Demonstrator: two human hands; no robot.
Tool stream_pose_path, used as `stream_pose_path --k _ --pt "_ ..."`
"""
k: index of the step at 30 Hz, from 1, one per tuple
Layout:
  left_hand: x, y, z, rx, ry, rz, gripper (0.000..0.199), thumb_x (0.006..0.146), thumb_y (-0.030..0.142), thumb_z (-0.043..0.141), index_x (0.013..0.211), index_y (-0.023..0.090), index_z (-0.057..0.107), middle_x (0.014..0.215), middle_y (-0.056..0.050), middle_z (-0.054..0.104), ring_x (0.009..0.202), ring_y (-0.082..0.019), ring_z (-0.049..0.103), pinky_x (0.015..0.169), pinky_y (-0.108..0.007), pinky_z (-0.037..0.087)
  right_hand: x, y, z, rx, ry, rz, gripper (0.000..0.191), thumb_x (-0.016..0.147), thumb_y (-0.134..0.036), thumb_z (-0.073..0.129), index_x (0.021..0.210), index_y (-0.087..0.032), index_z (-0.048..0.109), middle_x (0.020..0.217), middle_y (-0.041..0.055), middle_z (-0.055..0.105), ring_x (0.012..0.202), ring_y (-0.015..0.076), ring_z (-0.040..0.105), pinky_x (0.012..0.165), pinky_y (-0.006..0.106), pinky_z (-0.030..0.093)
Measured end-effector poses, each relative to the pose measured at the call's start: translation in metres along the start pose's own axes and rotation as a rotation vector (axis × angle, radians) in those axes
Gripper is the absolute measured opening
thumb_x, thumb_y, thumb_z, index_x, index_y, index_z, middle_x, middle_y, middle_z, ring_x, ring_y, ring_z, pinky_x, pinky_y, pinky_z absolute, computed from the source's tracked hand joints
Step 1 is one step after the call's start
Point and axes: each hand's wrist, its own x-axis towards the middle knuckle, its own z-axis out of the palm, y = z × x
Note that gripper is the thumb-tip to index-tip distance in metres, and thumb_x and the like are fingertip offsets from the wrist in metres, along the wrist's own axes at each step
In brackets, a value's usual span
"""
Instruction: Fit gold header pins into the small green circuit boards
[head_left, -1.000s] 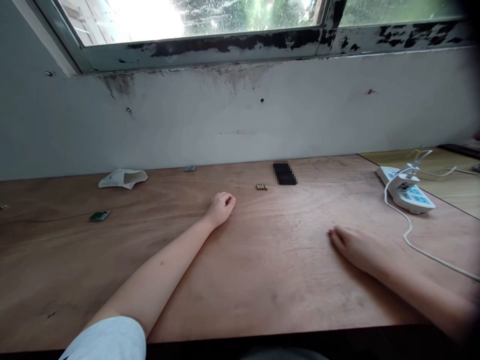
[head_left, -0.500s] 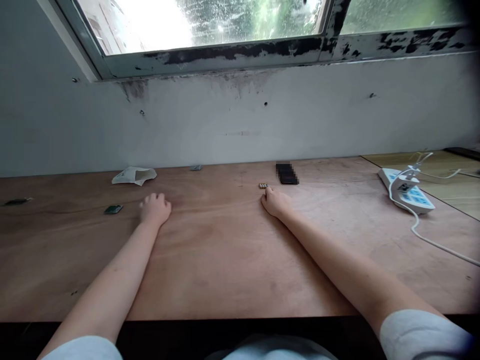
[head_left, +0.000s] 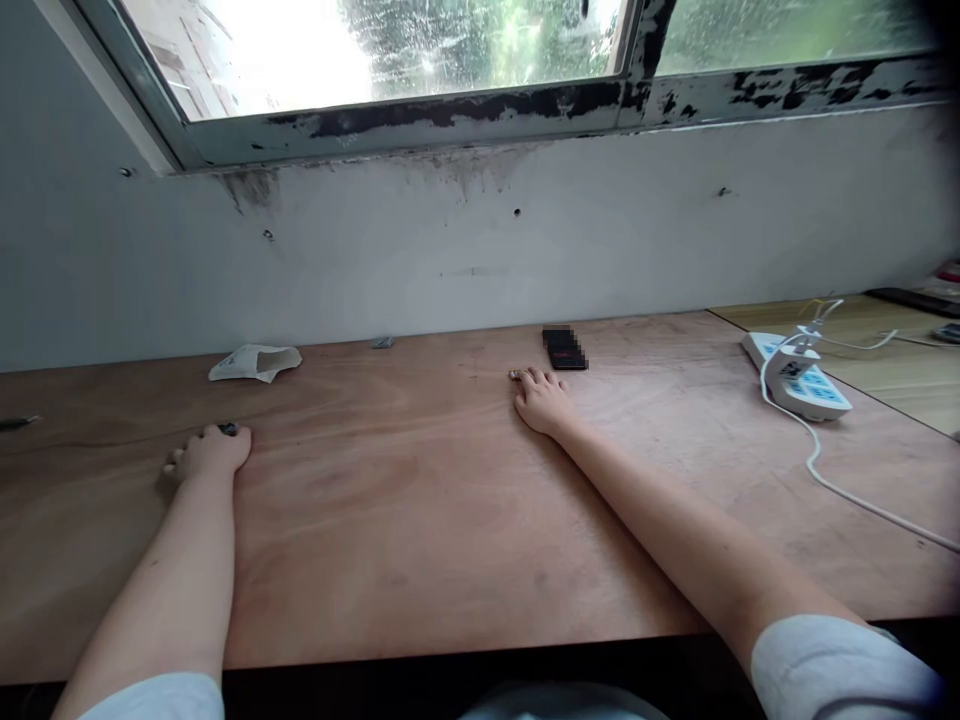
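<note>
Contact work at two spots is what seems to be in hand: each bare hand is settling over a small thing on the wooden tabletop [head_left: 412,560]. Left hand [head_left: 208,455] is lying palm down, its outer fingers curling away to the side, and a small dark thing [head_left: 228,429] is showing at the thumb side, just beyond the knuckles; whether thumb and finger are pinching it, I cannot tell. Right hand [head_left: 544,400] is resting with its fingers slightly fanned and bending forward, and a small metallic-looking thing [head_left: 514,375] is peeping out at the left of those fingertips, mostly hiding beneath them; whether they are pressing together on it is not showing either. Just beyond the right hand's grip, a blurred black stack [head_left: 566,348] is lying; beyond the left hand's, a white paper pouch [head_left: 255,364] is sitting near the wall, and a dark slim thing [head_left: 16,424] is lying well off to its left. Well to the right of the right grip, a power strip [head_left: 799,378] is standing with its white cable [head_left: 817,470] trailing. In my judgement, any next move is calling for fingertips closing squarely around each small thing, since something so low could be sliding away.
</note>
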Motion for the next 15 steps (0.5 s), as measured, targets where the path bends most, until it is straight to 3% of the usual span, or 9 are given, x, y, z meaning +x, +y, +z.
stream_pose_path --k 5,11,15 --pt "-0.036 0.03 0.0 -0.006 0.041 0.2 0.052 0.09 0.045 0.035 0.125 0.014 0.058 0.125 -0.017 0.064 0.109 -0.034 0.059 0.081 -0.04 0.045 0.001 -0.002 -0.002 -0.002 -0.04 0.023 0.042 0.096 -0.035 0.039 0.133 -0.02 0.054 0.14 0.0143 0.051 0.123 0.0336 0.043 0.1 0.048 0.035" --pt "-0.13 0.097 -0.006 -0.075 0.27 0.635 0.051 0.091 0.045 0.034 0.107 0.01 0.067 0.111 -0.021 0.065 0.106 -0.037 0.058 0.084 -0.045 0.045 0.0 -0.002 -0.002 -0.011 -0.021 0.011 0.041 0.096 -0.035 0.039 0.13 -0.019 0.056 0.136 0.0144 0.054 0.12 0.0334 0.044 0.097 0.048 0.035" --pt "-0.191 0.136 -0.013 -0.186 0.293 0.885 0.053 0.092 0.053 0.036 0.106 0.012 0.066 0.108 -0.019 0.063 0.104 -0.035 0.056 0.084 -0.044 0.045 0.0 -0.002 -0.002 -0.009 -0.027 0.007 0.041 0.096 -0.036 0.038 0.129 -0.019 0.056 0.136 0.0151 0.054 0.121 0.0333 0.044 0.097 0.048 0.034"
